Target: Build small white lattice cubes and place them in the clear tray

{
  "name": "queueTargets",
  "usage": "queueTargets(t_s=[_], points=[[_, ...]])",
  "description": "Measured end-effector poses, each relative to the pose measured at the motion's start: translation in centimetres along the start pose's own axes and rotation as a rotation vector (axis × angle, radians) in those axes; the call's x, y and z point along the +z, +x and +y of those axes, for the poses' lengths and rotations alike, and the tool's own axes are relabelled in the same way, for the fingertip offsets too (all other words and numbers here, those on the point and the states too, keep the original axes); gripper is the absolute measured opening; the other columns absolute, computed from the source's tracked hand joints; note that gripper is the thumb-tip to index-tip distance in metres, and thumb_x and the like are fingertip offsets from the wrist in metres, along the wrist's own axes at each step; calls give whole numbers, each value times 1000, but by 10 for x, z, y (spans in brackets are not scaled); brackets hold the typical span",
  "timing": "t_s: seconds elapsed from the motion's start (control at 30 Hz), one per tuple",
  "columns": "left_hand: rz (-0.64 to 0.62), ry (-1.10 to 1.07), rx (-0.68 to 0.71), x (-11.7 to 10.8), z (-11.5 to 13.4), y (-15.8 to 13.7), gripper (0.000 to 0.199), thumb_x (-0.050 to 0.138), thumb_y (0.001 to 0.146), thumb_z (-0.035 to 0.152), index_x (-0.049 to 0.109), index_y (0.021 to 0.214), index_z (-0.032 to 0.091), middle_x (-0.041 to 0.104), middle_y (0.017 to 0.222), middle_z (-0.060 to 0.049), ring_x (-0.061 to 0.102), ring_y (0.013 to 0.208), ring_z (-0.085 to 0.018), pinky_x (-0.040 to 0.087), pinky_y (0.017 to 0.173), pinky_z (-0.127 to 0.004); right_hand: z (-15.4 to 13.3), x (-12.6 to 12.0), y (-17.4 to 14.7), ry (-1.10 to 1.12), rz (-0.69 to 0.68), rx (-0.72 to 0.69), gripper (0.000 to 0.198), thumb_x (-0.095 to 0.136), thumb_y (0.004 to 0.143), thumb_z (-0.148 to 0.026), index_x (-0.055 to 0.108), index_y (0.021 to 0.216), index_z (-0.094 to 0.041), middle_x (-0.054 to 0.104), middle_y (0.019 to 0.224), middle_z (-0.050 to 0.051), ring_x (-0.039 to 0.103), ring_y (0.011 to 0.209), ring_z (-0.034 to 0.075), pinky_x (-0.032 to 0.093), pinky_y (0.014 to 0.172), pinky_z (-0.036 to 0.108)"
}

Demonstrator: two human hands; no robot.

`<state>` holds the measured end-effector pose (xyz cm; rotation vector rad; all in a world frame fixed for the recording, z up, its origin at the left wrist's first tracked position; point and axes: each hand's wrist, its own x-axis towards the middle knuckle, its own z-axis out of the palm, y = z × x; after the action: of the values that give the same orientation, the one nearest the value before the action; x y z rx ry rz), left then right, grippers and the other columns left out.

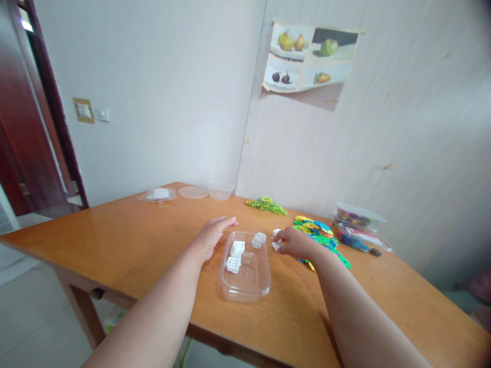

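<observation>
A clear plastic container (251, 294) stands on the wooden table in front of me. Inside it sit small stacks of white lattice-like plastic pieces (233, 264), with another stack (259, 239) near its far right corner. My left hand (213, 234) is beside the container's left side, fingers stretched out and holding nothing. To the right of the container, my right hand (293, 242) has its fingers bent down at more white pieces (275, 246) on the table. Whether those fingers grip a piece is hard to make out.
Yellow, green and blue plastic discs (318, 232) lie heaped beyond my right hand. Yellow-green pieces (266, 205) are piled near the wall. Packed clear boxes (358, 230) stand at right. A clear tub (221, 191), a round lid (194, 192) and a clear package (157, 194) sit at the back.
</observation>
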<state>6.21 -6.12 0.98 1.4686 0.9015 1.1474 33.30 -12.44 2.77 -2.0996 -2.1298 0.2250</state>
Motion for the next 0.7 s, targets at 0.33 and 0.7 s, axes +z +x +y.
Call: queueTargets(t_s=[0.33, 0.7], points=[[-11, -3, 2, -1, 0, 0, 39, 62, 72, 56, 73, 85, 21, 72, 110, -7, 55, 115, -29, 37, 88, -38, -1, 0, 1, 0, 4, -7, 27, 68, 69, -26, 71, 95, -20, 69, 93, 5, 61, 80, 18, 39, 67, 25], [-4, 3, 20, -1, -2, 1, 39, 63, 71, 56, 73, 83, 21, 72, 107, -7, 57, 113, -30, 38, 89, -39, 0, -2, 0, 24, -2, 13, 42, 72, 66, -27, 69, 107, -21, 70, 95, 4, 62, 80, 18, 39, 64, 24]])
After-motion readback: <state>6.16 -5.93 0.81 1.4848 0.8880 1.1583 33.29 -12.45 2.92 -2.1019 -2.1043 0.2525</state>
